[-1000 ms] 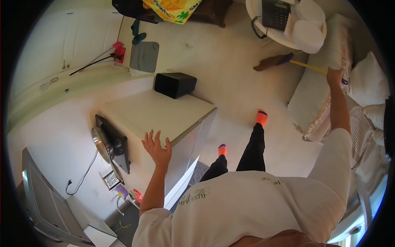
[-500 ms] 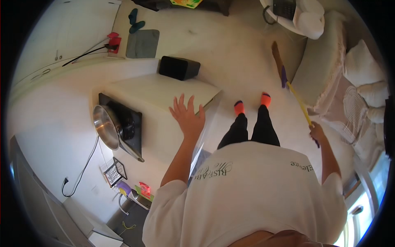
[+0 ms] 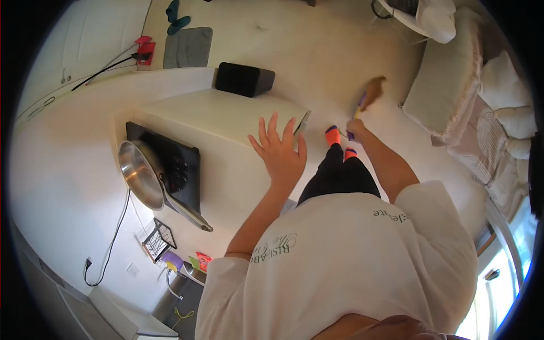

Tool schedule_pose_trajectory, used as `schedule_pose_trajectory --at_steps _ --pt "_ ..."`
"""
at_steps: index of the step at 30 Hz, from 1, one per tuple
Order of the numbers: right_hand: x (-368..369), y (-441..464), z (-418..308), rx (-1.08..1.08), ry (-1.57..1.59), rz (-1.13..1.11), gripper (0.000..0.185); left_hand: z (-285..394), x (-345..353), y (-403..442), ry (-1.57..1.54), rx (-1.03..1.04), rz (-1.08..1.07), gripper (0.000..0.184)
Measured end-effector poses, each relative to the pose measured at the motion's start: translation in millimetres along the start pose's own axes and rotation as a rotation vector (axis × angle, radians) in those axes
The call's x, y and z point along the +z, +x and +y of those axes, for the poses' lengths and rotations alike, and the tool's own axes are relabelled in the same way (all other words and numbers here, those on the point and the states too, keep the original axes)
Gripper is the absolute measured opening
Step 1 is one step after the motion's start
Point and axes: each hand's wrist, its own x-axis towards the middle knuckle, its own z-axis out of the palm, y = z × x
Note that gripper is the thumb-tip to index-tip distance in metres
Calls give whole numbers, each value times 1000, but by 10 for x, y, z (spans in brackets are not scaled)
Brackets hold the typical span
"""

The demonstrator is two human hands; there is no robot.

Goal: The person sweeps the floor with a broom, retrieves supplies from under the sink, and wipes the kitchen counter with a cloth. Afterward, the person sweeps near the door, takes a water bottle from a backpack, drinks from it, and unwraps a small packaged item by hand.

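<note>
My right hand (image 3: pixel 355 126) is wrapped round the short handle of a broom (image 3: pixel 372 95), just ahead of my feet. Its brown bristle end points away from me over the pale floor and is slightly blurred. Purple and yellow parts of the handle show around my fist. My left hand (image 3: pixel 283 153) is raised with fingers spread, holding nothing, near the edge of the cream counter (image 3: pixel 226 116). Whether it touches the counter I cannot tell.
A steel frying pan (image 3: pixel 141 174) sits on a black cooktop (image 3: pixel 184 164) to the left. A black box (image 3: pixel 241 79) stands at the counter's far end. On the right is a sofa (image 3: pixel 447 85) with cushions. A grey mat (image 3: pixel 188 47) and slippers (image 3: pixel 178 25) lie farther off.
My right hand has swung the broom leftward, from beside the sofa to in front of my feet. My left hand has shifted a little right, still spread. My feet have changed position, as in stepping.
</note>
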Motion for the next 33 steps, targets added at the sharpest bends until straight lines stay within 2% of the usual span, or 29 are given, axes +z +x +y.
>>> schedule_pose_trajectory --at_steps 1,4,6,9,11,13,15,17,18,20,21,24,27,30,33 --pt "151 -523 -503 -31 -105 27 12 4 -11 11 -5 -4 -5 36" --pt "416 -272 -954 -130 -95 -153 15 11 -24 22 -23 -28 -15 37" --pt "370 -388 -1322 -88 100 -242 17 2 -22 14 -34 -42 -21 37" --pt "14 -501 -1521 -167 -17 -237 19 -8 -25 16 -39 -53 -16 37" --pt "-385 -752 -1518 -443 -230 -204 22 12 -35 13 -58 -73 -13 37" --pt "-846 -702 -1531 -583 -631 61 24 8 -46 60 -67 -88 -14 37" --pt "-1261 -649 -1680 -428 -666 135 20 37 -58 62 -64 -121 -37 38" --pt "-1558 -161 -1851 -265 -354 134 17 74 -91 87 -55 -160 -57 39" --pt "-1564 88 -1993 -269 -436 64 17 86 -100 113 -48 -180 -70 39" --pt "-1487 529 -2394 -276 -621 -87 19 84 -69 138 -12 -230 -66 41" --pt "-1340 596 -2582 -287 -614 -104 17 105 -54 132 -1 -268 -69 41" --pt "-448 387 -3055 -320 -577 -146 15 125 -9 140 92 -358 -48 43" --pt "-342 116 -3668 -81 -405 -247 20 131 44 139 166 -420 -67 44" --pt "-574 149 -3740 -348 -641 -389 23 181 -3 215 195 -510 -127 45" --pt "-1107 -315 -3522 -419 -785 -363 17 196 14 237 213 -554 -106 46"
